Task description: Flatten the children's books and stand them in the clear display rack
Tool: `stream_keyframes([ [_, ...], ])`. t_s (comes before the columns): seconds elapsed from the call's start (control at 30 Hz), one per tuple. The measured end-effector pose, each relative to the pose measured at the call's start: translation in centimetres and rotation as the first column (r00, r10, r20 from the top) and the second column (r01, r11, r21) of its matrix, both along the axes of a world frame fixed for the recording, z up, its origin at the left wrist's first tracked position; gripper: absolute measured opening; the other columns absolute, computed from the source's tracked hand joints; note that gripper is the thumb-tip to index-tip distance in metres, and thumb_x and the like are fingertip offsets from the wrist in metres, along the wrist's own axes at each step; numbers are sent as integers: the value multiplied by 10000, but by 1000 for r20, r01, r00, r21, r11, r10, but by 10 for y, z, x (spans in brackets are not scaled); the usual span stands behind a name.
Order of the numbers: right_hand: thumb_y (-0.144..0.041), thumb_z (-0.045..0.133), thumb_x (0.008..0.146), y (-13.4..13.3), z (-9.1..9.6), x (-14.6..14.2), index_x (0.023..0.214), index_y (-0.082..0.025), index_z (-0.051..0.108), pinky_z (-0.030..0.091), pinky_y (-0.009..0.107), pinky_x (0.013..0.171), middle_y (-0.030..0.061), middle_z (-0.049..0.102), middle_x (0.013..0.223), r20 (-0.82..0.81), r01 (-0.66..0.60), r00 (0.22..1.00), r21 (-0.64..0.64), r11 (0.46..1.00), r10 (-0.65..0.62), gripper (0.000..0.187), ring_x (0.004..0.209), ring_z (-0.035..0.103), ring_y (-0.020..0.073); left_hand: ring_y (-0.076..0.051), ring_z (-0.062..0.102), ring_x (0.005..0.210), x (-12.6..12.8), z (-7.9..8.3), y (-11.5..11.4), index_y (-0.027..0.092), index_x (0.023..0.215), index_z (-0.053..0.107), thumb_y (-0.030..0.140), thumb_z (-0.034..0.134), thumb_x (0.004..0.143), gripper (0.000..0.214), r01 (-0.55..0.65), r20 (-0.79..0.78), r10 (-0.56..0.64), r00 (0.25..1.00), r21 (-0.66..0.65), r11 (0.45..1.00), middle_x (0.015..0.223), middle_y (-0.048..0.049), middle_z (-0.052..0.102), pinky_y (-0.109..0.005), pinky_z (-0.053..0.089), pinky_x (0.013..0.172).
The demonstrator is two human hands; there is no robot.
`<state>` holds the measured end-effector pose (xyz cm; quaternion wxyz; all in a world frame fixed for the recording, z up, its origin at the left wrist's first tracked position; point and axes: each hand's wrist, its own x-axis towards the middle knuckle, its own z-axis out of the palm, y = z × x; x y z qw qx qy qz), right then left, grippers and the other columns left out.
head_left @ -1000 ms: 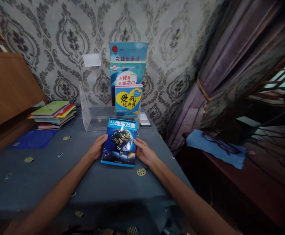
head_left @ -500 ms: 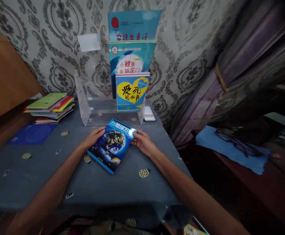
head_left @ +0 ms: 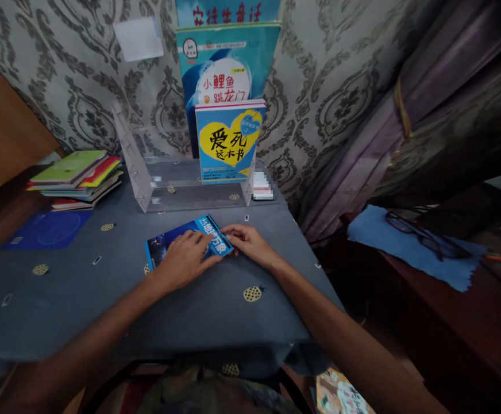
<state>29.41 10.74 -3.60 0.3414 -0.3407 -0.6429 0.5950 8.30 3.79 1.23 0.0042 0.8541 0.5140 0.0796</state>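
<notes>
A blue book [head_left: 216, 241] with a picture of the Earth lies on the dark patterned tablecloth, turned sideways to me. My left hand [head_left: 185, 257] rests flat across its cover, fingers stretched out, hiding much of the picture. At the book's right end, my right hand [head_left: 250, 244] pinches the edge between thumb and fingers. Just behind the book stands a clear acrylic rack [head_left: 145, 198]. A blue book with a yellow heart [head_left: 224, 146] leans in its front row, with a teal book [head_left: 254, 63] and a taller blue book [head_left: 228, 12] behind.
To the left is a stack of books [head_left: 72, 169], with a flat blue item [head_left: 47, 230] in front of it. A phone-like object [head_left: 262, 187] lies right of the rack. Glasses [head_left: 427, 233] rest on a blue cloth [head_left: 375, 230] at the right. A curtain [head_left: 362, 149] hangs there too.
The blue book has turned and now lies lower against the table. My left hand has moved from its left edge onto the cover. My right hand keeps to the right edge. The view has tilted down.
</notes>
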Motion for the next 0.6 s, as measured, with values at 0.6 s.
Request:
stream_keyframes([
  [0.6,-519,599,878,-5,10,0,861,-174,695,398,193,421,-40,610,498,43,1,999,60,998,-4,359,432,572,104,-320,624,1157,15,-10,-15,204,1069,694,396,446,993,323,-59,290,88,953,-107,992,1160,-146,705,-465,453,1017],
])
